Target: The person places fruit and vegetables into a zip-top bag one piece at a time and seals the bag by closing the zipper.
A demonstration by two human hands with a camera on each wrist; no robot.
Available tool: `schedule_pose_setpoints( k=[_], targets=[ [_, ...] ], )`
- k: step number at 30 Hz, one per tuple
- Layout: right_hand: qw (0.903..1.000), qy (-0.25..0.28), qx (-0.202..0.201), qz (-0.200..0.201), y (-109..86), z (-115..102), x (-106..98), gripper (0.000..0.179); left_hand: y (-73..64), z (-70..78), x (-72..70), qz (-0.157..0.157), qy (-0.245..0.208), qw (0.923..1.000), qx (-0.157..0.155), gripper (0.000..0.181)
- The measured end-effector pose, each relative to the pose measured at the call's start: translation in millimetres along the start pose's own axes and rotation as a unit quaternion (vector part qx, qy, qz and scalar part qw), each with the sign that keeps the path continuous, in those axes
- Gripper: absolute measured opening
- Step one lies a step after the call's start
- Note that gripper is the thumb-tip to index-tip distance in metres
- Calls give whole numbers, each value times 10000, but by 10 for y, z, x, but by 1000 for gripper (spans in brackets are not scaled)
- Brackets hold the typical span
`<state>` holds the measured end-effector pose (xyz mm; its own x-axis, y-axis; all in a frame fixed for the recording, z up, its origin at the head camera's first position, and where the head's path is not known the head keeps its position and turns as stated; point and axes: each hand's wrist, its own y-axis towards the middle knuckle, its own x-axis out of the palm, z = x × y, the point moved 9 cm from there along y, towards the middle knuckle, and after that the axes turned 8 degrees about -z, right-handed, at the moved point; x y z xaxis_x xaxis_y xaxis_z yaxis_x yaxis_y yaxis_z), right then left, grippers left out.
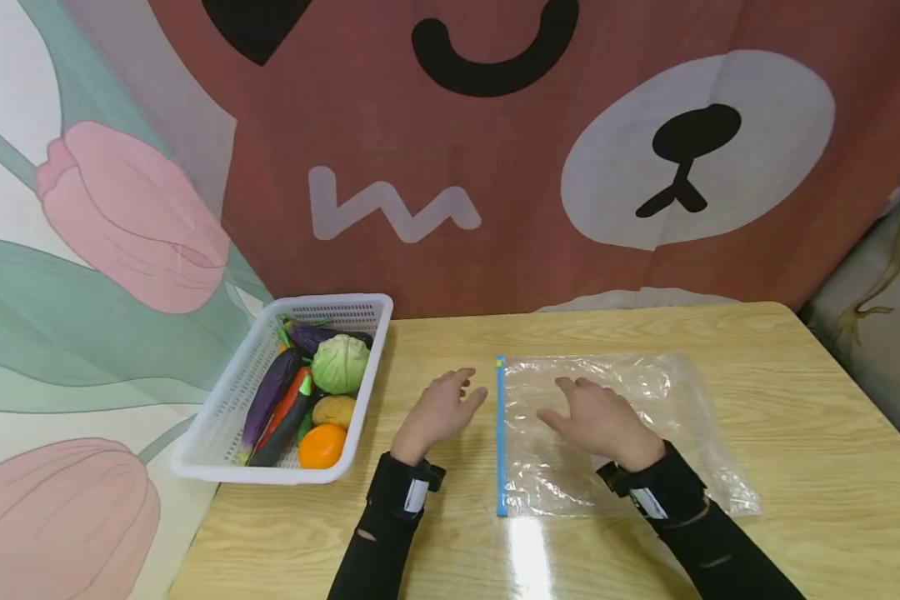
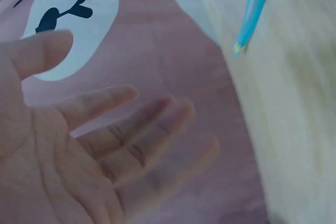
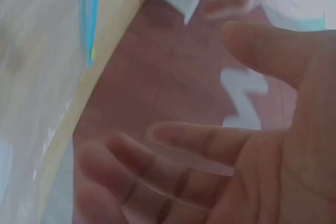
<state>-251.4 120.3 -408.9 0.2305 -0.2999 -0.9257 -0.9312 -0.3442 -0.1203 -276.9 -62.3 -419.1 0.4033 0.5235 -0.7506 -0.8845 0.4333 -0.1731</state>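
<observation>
A clear plastic zip bag (image 1: 570, 467) lies flat on the wooden table, its blue zip strip (image 1: 502, 442) along the left side. My right hand (image 1: 600, 421) is over the bag, fingers loosely extended and holding nothing. Between the basket and the bag is my left hand (image 1: 438, 412), just left of the blue strip, with its fingers spread and nothing in them. The left wrist view shows that palm (image 2: 47, 166) bare and the strip's end (image 2: 240, 48) beyond the fingers. In the right wrist view the right palm (image 3: 262, 182) is bare too.
A white plastic basket (image 1: 183, 458) stands at the table's left, holding eggplants (image 1: 272, 392), a cabbage (image 1: 340, 364), a potato (image 1: 334, 412), an orange (image 1: 322, 447) and other produce. Behind the table (image 1: 817, 400) hangs a printed cloth (image 1: 510, 150).
</observation>
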Motion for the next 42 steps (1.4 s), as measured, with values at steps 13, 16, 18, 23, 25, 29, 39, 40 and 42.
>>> schedule_pose_setpoints(
  k=[13,16,18,23,25,29,39,40,42],
  targets=[
    [9959,-397,34,-815,242,-460,403,66,213,-298,365,-638,-1967,9768,-561,53],
    [9939,-531,47,-967,341,-513,519,67,237,-355,406,-660,-2178,9713,-691,52],
    [9927,-591,79,-1047,399,-535,590,66,258,-393,432,-670,-2267,9688,-744,51],
    [9915,-618,294,-1110,489,-516,726,57,302,-461,525,-768,-2562,9606,-751,50],
    [9903,-646,419,-1156,511,-477,784,54,311,-471,564,-812,-2656,9577,-749,50],
    [9879,-774,581,-1215,554,-401,890,50,281,-397,565,-845,-2713,9560,-723,50],
    [9855,-1079,468,-1222,580,-410,966,24,339,-465,621,-694,-2321,9676,-711,39],
    [9855,-1121,426,-1202,580,-420,975,23,341,-458,621,-665,-2225,9704,-670,37],
    [9871,-1104,332,-1111,579,-437,989,21,344,-434,619,-617,-1934,9775,-569,34]
  ],
)
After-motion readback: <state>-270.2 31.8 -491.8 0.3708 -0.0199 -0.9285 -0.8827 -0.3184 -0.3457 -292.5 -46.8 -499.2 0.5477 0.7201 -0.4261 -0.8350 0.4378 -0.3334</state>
